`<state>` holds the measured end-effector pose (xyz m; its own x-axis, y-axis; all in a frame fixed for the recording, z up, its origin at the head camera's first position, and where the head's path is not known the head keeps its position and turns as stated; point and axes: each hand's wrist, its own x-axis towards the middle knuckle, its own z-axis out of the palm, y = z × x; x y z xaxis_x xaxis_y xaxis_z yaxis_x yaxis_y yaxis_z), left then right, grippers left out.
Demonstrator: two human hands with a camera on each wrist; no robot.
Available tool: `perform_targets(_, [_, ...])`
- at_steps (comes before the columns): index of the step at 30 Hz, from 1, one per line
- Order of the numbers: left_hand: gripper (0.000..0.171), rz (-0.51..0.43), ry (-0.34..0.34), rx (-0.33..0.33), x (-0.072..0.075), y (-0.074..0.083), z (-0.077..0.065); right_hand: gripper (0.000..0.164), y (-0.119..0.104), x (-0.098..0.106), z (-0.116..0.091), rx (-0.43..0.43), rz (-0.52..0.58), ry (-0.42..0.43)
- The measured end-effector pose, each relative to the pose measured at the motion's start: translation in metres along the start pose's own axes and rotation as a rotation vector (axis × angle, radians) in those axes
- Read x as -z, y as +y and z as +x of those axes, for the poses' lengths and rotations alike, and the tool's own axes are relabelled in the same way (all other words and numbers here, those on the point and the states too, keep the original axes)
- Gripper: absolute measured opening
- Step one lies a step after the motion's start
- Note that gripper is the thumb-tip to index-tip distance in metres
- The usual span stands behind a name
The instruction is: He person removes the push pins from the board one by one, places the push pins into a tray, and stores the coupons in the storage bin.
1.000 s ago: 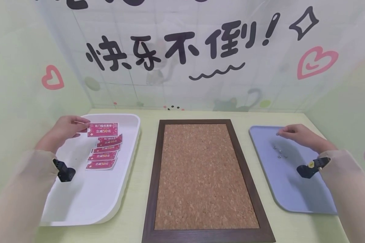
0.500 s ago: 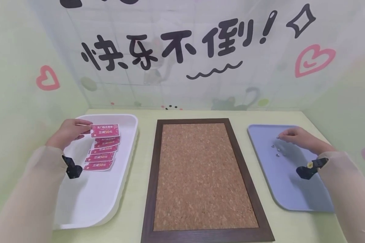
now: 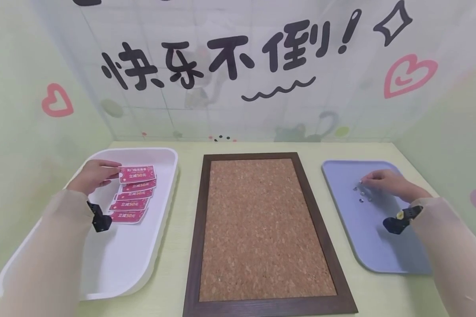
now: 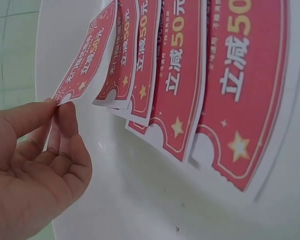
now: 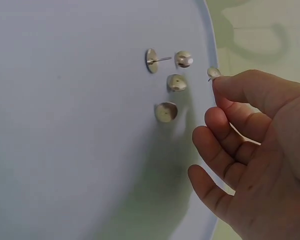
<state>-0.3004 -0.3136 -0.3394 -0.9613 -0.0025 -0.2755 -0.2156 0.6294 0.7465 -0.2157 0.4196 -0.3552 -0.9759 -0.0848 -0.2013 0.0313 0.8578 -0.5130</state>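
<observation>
My left hand (image 3: 93, 176) pinches the left end of a pink paper coupon (image 3: 136, 174) between thumb and index finger. In the left wrist view that coupon (image 4: 87, 57) tilts up from the white tray, beside several similar coupons (image 4: 177, 80) lying overlapped in a column. Over the blue tray, my right hand (image 3: 386, 181) pinches a metal thumbtack. The right wrist view has this thumbtack (image 5: 213, 73) at the tips of thumb and index finger, the other fingers loosely curled. Several more thumbtacks (image 5: 166, 112) lie on the tray nearby, one with its pin pointing sideways.
A cork board (image 3: 262, 229) in a dark wooden frame lies mid-table between the white tray (image 3: 158, 246) on the left and the blue tray (image 3: 358, 246) on the right. A printed wall curtain (image 3: 222, 119) stands behind the table (image 3: 182, 220). Wrist cameras sit on both sleeves.
My left hand has shifted slightly right and toward me with the coupon, which now sits closer to the others. My right hand has lifted slightly off the tray, a thumbtack now in its fingertips.
</observation>
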Motion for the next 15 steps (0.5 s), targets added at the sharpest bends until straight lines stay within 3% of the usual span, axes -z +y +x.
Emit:
perform_targets(10, [0.058,0.015,-0.016,-0.010,-0.003,-0.009,0.010,0.042,0.001,-0.004,0.002,-0.018,-0.015,0.000])
perform_targets(15, [0.054,-0.009,0.013,0.047,-0.002,-0.013,0.016,0.041,0.003,-0.006,0.002,-0.025,-0.016,0.008])
